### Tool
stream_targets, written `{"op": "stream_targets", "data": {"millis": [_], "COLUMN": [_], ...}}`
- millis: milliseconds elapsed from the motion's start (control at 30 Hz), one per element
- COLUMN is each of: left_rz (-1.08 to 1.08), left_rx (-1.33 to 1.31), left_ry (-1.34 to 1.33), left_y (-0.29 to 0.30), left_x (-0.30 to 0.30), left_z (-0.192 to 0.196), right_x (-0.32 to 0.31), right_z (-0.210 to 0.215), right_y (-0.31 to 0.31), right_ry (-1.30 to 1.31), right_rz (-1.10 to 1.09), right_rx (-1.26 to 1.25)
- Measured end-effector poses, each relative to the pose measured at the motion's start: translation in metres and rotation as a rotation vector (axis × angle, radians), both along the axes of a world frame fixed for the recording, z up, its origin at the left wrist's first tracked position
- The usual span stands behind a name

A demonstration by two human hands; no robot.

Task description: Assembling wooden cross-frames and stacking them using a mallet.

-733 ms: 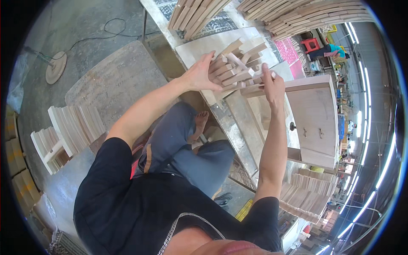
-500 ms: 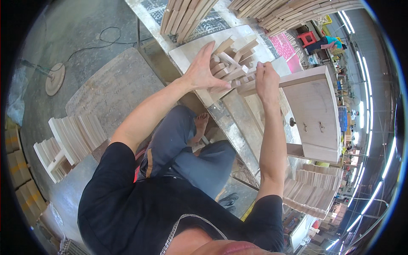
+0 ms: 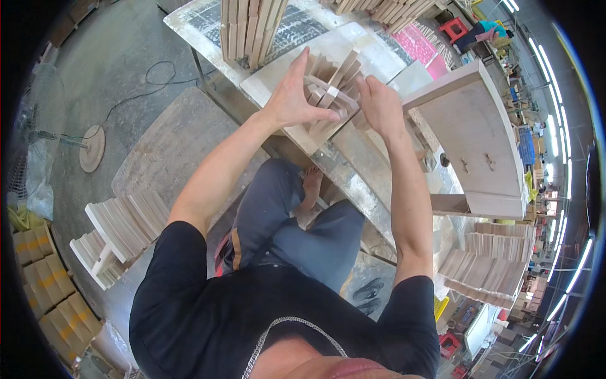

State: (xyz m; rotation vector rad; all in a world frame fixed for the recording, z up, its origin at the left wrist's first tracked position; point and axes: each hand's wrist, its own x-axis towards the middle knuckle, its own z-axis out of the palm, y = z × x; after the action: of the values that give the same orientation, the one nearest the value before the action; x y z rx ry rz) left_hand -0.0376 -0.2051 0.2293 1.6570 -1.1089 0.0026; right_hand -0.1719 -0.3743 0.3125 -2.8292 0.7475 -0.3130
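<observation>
A loose heap of short pale wooden sticks [image 3: 333, 88] stands and leans on the worktable, some upright and some crossing. At the heap's left side is my left hand [image 3: 291, 100], its thumb and fingers spread wide apart around the near side of the sticks. My right hand [image 3: 381, 108] is at the right side of the heap with its fingers curled closed. Whatever lies inside those fingers is hidden from this view. A pale board [image 3: 353, 44] lies flat beneath and behind the sticks.
To the right stands a wooden panel frame [image 3: 470, 136] with small metal fittings. Tall stacks of wooden strips [image 3: 249, 28] rise at the back of the worktable [image 3: 183, 22]. Stacked slats [image 3: 136, 221] stand on the left. A fan base [image 3: 92, 148] and cable are on the floor.
My right hand has come closer to my left hand. Several sticks between the hands have shifted and now lean differently. The whole view has turned slightly.
</observation>
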Motion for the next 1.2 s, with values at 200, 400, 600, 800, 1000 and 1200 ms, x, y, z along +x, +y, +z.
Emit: {"op": "stream_targets", "data": {"millis": [200,400,600,800,1000,1200], "left_rz": [-0.073,-0.094,-0.315,-0.15,-0.069,-0.114], "left_rx": [0.076,-0.06,-0.202,-0.185,-0.33,-0.364], "left_ry": [0.098,0.11,0.435,0.355,0.131,0.264], "left_y": [-0.006,-0.029,-0.01,-0.039,-0.053,-0.036], "left_x": [-0.001,-0.002,0.019,0.044,0.021,0.036], "left_z": [-0.005,-0.01,-0.041,-0.107,-0.101,-0.114], "right_x": [-0.008,-0.016,0.008,0.021,0.038,0.029], "right_z": [0.003,-0.009,-0.076,-0.08,-0.108,-0.101], "right_y": [0.024,0.001,0.034,0.034,0.037,0.048], "right_ry": [-0.006,-0.098,-0.827,-0.838,-1.125,-0.993], "right_rz": [-0.055,-0.041,-0.233,-0.321,-0.402,-0.355], "right_rx": [0.015,0.074,0.236,0.936,0.639,0.899]}}
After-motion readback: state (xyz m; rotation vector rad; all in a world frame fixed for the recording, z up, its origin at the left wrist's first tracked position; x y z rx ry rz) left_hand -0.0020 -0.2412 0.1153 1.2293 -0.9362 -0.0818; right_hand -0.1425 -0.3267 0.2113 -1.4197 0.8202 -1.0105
